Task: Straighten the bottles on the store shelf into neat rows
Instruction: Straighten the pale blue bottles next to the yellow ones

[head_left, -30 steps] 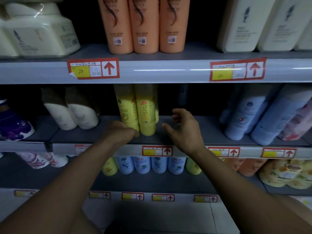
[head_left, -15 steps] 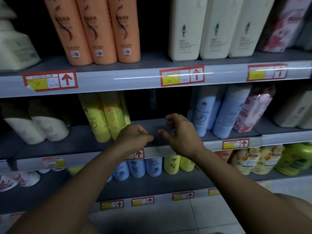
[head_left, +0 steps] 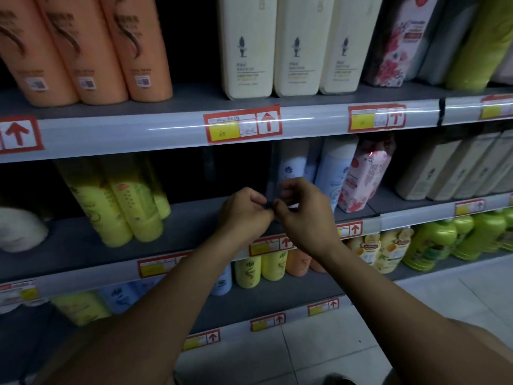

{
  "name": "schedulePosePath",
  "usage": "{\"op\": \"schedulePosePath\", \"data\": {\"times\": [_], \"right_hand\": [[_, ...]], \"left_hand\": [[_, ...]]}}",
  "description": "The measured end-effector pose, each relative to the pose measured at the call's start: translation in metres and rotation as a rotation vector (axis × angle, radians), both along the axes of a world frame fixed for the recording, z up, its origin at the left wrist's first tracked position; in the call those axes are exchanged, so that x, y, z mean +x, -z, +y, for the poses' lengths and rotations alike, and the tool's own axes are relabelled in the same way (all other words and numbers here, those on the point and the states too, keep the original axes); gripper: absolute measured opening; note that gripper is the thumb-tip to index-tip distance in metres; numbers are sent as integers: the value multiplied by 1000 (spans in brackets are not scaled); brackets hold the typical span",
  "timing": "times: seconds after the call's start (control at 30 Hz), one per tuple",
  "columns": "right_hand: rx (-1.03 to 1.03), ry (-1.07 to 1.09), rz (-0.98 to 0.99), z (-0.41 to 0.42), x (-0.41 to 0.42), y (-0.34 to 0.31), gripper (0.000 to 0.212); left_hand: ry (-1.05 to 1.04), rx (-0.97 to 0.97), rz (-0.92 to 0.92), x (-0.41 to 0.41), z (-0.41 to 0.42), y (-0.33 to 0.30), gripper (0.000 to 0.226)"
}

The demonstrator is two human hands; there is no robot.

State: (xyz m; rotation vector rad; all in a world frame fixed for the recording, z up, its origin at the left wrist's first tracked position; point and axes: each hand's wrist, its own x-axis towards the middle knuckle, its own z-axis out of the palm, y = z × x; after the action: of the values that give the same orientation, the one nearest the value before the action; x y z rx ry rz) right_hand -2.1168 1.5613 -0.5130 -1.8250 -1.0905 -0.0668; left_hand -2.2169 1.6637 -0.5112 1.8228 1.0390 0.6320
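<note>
From the head camera I see my left hand [head_left: 244, 215] and right hand [head_left: 302, 215] curled, fingertips meeting at the middle shelf's [head_left: 188, 232] front edge; what they pinch I cannot tell. Yellow bottles [head_left: 122, 207] lean left, pale blue bottles [head_left: 331, 173] stand behind, white floor tiles [head_left: 319, 343] below.

Orange bottles [head_left: 83, 48], cream bottles [head_left: 294, 45], yellow bottles [head_left: 125, 207], pale blue bottles [head_left: 333, 173], seemingly pink-flowered pack [head_left: 363, 179], red-and-yellow price tags [head_left: 241, 125]

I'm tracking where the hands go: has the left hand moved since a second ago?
Yes. The left hand has moved right along the middle shelf, away from the yellow bottles it was beside, to meet the right hand near the pale blue bottles.
</note>
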Motion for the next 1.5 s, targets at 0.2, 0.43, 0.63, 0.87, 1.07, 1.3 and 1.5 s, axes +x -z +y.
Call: {"op": "schedulePosePath", "data": {"times": [0.2,0.43,0.63,0.87,1.07,1.3,1.5], "right_hand": [[45,79,52,-9,16,-3,30],[64,192,92,-16,32,-9,28],[43,258,108,-23,45,-5,27],[25,306,131,-33,53,-5,22],[24,332,106,-39,69,-35,21],[102,363,43,-34,67,-20,48],[-10,297,38,-20,79,-7,65]], "left_hand": [[-12,43,-15,22,-7,4,33],[-125,116,-88,39,-9,4,55],[-120,121,-102,52,-7,13,68],[-88,131,-109,54,-10,16,71],[-104,171,-55,48,5,12,78],[-37,236,-76,57,-1,16,83],[-63,289,-32,58,7,17,85]]}}
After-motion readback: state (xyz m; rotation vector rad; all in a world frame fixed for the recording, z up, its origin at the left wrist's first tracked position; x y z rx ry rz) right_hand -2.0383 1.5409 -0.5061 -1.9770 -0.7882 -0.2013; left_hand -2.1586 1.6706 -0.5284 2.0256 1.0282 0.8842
